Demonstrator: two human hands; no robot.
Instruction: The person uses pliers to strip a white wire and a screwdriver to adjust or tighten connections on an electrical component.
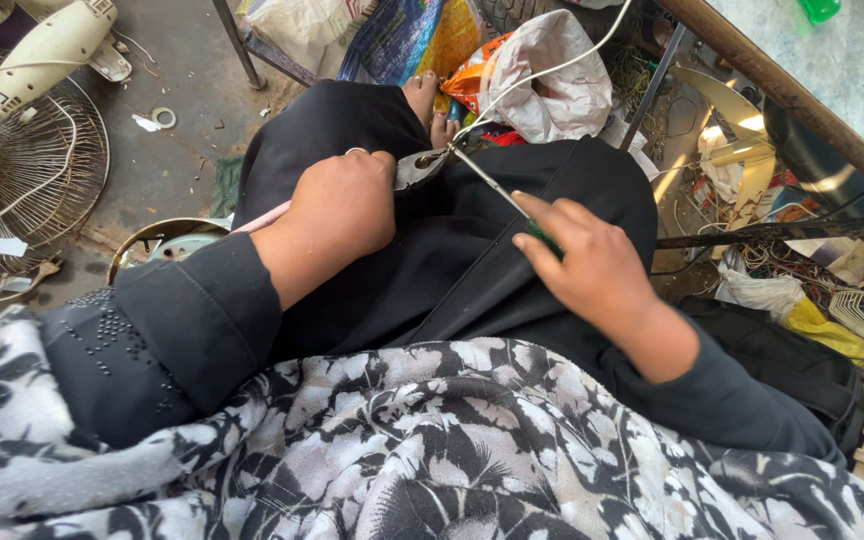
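Seated on a workshop floor (167, 165), lap draped in black cloth (452, 260) with a black-and-white patterned scarf (402, 450) across the foreground. Off to the left, a white fan with its wire guard (27, 160); behind the knees, a heap of bags (542, 80); to the right, a table edge (802, 100) above tangled wires and scraps (752, 250).

Left hand (337, 215) closed in a fist over a small grey metal part (414, 170), only the part's right-hand end showing past the knuckles, a ring visible on one finger. A white cord (552, 70) running from that spot up toward the bags; whether joined to the part, impossible to tell.

Right hand (592, 265) curled tight around the green handle of a screwdriver (497, 190), most of the handle hidden in the grip. Shaft lying on a slant, from the right hand at lower right up to the tip at upper left, meeting the exposed end of the metal part just beside the left thumb.

Part held above the lap, between the two hands but hard against the left one; right hand set apart from it by the shaft's full run. Long axis of the tool pointed straight at the part, tip seemingly touching it, the exact contact point too small to make out.
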